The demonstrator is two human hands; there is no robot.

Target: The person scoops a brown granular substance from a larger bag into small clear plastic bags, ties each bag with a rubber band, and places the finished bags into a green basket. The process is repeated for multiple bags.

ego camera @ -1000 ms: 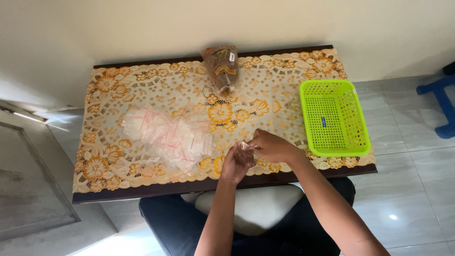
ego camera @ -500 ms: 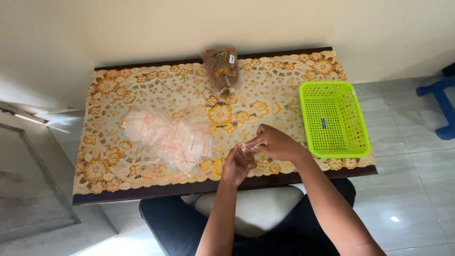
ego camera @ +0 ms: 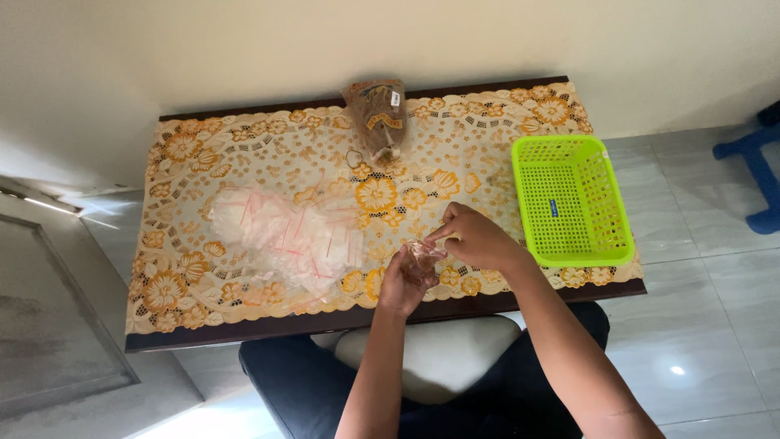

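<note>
Holding: small clear bag (ego camera: 422,254) betw both hands, near table (ego camera: 487,297) front edge
L hand (ego camera: 406,280): cups bag from below
R hand (ego camera: 475,240): pinches bag top, fingers closed
Bag pile (ego camera: 284,236): left of hands, L hand nearer
Basket (ego camera: 573,199): right, R hand nearer

Seen from above: two bare forearms, no sleeves in view down to the bottom edge of the frame. No watch, bracelet or ring can be made out on the left hand (ego camera: 404,280) or the right hand (ego camera: 478,238). Fingers (ego camera: 443,229) bare, no gloves. Lower body in dark navy or black cloth, probably trousers, showing on either side below the arms. The cloth looks plain, no pattern or markings visible. Nails and finer detail too small to tell.
</note>
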